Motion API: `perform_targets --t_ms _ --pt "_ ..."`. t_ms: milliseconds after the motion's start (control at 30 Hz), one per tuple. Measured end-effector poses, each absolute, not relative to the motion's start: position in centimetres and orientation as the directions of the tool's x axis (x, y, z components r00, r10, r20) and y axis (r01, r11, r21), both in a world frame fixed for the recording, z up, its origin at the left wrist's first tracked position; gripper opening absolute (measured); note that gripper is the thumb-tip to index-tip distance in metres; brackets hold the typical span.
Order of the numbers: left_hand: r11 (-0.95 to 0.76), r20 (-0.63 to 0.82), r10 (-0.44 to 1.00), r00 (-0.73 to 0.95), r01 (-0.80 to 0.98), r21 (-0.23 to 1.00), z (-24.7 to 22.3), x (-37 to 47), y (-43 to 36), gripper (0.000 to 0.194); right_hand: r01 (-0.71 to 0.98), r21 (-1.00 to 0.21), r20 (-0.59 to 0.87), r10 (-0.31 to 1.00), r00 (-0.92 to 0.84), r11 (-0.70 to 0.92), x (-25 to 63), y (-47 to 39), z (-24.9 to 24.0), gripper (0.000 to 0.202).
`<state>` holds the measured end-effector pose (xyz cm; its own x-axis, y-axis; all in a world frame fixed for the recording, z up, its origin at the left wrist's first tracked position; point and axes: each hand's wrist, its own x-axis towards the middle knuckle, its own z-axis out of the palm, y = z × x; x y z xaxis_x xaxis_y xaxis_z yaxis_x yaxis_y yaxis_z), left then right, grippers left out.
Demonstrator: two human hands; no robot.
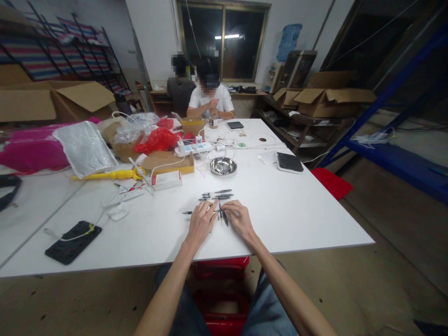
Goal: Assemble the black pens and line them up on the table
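My left hand (202, 222) rests low over the white table, its fingers bent around a pen (188, 213) whose dark end sticks out on the left. My right hand (238, 218) is closed in a pinch close beside it, at a small pen part that the fingers mostly hide. Between the hands lie a thick dark pen piece (225, 218) and a thin dark piece (220, 217), both pointing towards me. Just beyond the fingertips, several black-and-clear pens (217, 192) lie sideways in a row.
A round steel dish (223, 166) stands beyond the pens. To its left are a white-and-red box (167, 180), a power strip (194, 148) and red plastic bags (159, 139). A black phone (73, 241) with a cable lies front left. Opposite sits a person (211, 100) holding a jar.
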<state>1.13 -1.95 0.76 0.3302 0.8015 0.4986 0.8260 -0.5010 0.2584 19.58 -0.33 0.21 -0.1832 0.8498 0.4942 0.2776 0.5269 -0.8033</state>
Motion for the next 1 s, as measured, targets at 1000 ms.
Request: perform_targets --t_ms 1000 --pt "-0.684 0.495 0.715 0.494 0.643 0.346 1.3 1.4 -3.0 0.096 0.299 -0.763 0.527 0.819 -0.225 0.573 16.4 0.1 -0.1 0.022"
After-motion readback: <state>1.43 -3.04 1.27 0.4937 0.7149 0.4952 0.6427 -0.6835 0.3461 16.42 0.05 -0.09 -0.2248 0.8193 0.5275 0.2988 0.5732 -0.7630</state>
